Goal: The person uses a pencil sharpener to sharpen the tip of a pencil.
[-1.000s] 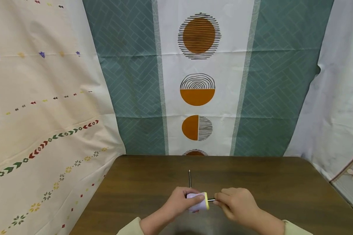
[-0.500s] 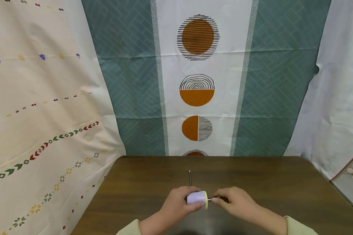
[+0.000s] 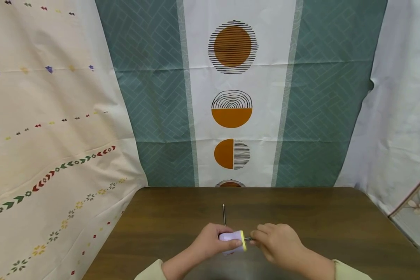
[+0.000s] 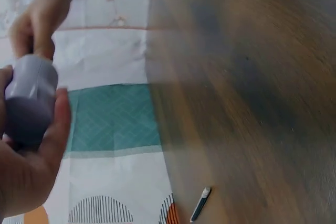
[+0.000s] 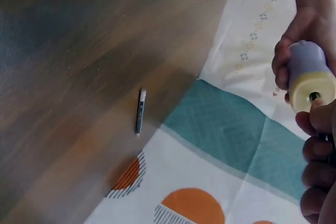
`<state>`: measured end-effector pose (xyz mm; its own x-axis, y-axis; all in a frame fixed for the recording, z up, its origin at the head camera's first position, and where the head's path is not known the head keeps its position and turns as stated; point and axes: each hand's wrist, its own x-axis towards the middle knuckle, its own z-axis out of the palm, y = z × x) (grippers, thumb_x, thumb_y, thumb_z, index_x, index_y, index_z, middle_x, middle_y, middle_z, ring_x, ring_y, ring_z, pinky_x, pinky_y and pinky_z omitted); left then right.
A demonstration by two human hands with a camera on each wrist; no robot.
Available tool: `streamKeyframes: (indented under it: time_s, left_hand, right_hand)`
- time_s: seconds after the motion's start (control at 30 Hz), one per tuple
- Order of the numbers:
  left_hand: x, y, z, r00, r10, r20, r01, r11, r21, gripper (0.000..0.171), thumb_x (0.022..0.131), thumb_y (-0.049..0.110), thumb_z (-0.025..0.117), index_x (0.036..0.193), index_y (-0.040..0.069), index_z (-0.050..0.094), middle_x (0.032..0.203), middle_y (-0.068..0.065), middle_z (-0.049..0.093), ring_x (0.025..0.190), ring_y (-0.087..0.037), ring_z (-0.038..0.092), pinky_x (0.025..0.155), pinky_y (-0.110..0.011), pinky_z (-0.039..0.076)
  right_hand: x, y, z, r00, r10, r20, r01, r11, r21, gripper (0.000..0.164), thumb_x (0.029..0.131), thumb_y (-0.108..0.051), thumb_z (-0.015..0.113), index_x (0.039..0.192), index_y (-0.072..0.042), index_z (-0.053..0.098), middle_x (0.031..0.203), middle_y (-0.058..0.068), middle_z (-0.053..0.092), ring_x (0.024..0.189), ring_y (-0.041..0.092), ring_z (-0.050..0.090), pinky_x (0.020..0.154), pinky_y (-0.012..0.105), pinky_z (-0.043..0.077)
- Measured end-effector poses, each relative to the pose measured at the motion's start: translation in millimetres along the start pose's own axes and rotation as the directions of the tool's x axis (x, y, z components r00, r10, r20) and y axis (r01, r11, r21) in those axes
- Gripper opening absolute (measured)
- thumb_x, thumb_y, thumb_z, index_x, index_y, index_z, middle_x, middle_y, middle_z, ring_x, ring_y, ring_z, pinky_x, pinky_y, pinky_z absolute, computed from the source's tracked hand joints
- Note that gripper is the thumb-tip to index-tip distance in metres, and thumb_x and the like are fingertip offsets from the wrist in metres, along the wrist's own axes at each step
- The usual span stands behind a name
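My left hand [image 3: 210, 243] grips a lavender pencil sharpener [image 3: 230, 236] with a yellow front, held above the table and lying sideways. Its yellow face [image 5: 313, 88] has a round hole, seen in the right wrist view. A dark pencil [image 3: 248, 238] sticks into that hole. My right hand [image 3: 279, 244] pinches the pencil close to the sharpener, and its fingers cover most of the shaft. From the left wrist, the lavender body [image 4: 32, 95] sits between thumb and fingers. How deep the pencil's tip goes is hidden inside.
A second dark pencil [image 3: 224, 214] with a pale end lies on the brown wooden table [image 3: 301, 210] beyond the left hand. Patterned cloths hang around the table: a green and white one [image 3: 161, 116] behind, a cream one [image 3: 73, 163] at the left, a white one [image 3: 399, 128] at the right.
The right hand has turned about the pencil, its thumb and fingers shifting their grip between frames. The left hand has tilted the sharpener slightly. The pencil on the table stays put.
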<state>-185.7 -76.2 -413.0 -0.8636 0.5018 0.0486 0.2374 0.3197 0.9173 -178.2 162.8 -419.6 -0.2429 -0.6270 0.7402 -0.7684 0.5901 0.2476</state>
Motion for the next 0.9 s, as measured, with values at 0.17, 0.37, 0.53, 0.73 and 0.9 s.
streamKeyframes:
  time_s: [0.17,0.37,0.53,0.73,0.9]
  left_hand:
    - [0.0,-9.9,4.2,0.864,0.503,0.02,-0.442,0.74,0.507,0.046,0.078,0.032,0.09,0.109,0.002,0.075,0.099,-0.009,0.077,0.077,-0.001,0.065,0.066,-0.013,0.053]
    - [2.8,-15.5,1.3,0.518,0.824,0.229,-0.55,0.116,0.827,0.064,0.063,0.048,0.095,0.11,0.01,0.072,0.1,0.003,0.072,0.09,-0.007,0.071,0.082,-0.014,0.057]
    - [5.4,-16.5,-0.1,0.527,0.821,0.221,-0.557,0.137,0.819,0.061,0.065,0.046,0.095,0.11,0.011,0.072,0.102,0.004,0.073,0.093,-0.007,0.071,0.085,-0.014,0.057]
    - [10.8,-17.8,-1.9,0.459,0.861,0.22,-0.568,0.094,0.818,0.064,0.062,0.047,0.096,0.109,0.011,0.071,0.1,0.004,0.072,0.092,-0.007,0.071,0.083,-0.014,0.057]
    - [14.6,-17.5,-4.8,0.395,0.887,0.238,-0.583,0.042,0.811,0.068,0.061,0.047,0.097,0.111,0.01,0.071,0.101,0.003,0.072,0.092,-0.007,0.071,0.083,-0.014,0.057]
  right_hand:
    - [-2,3,-5,0.901,0.223,0.373,-0.358,0.866,0.347,0.021,0.099,-0.033,0.066,0.084,-0.02,0.073,0.071,-0.018,0.063,0.062,-0.013,0.04,0.053,0.011,0.036]
    - [-3,16,-6,0.539,0.092,0.837,-0.842,0.033,0.539,0.044,0.104,-0.019,0.056,0.092,0.023,0.06,0.055,-0.009,0.046,0.05,-0.002,0.027,0.045,0.018,0.025]
    - [-3,20,-9,0.482,0.051,0.875,-0.87,-0.087,0.485,0.049,0.105,-0.021,0.053,0.094,0.027,0.054,0.054,-0.015,0.032,0.046,0.003,0.015,0.042,0.018,0.015]
    - [-2,22,-10,0.475,0.066,0.877,-0.876,-0.06,0.479,0.048,0.105,-0.021,0.053,0.094,0.025,0.055,0.055,-0.014,0.032,0.047,0.003,0.016,0.043,0.018,0.015]
    - [0,23,-12,0.454,0.065,0.889,-0.885,-0.079,0.458,0.049,0.105,-0.022,0.054,0.096,0.026,0.053,0.055,-0.014,0.031,0.047,0.004,0.015,0.042,0.018,0.013]
